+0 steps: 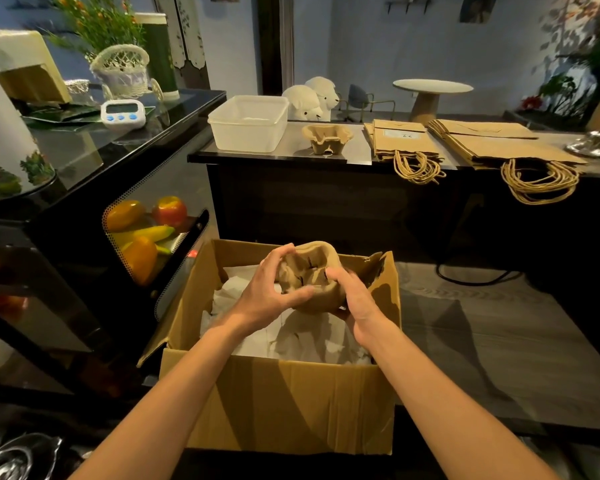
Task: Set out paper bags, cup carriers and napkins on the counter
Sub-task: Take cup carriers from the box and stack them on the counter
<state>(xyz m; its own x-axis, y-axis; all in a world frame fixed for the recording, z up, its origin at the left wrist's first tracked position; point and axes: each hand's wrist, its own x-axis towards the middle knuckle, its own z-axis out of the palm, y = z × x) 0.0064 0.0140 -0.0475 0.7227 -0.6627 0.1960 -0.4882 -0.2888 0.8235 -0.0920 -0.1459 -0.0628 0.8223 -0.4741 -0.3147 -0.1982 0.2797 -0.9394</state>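
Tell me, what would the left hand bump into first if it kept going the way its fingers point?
The cup carrier: the left hand grips it, with its fingers pointing to the right. Past it, probably the right hand, which holds the other side.
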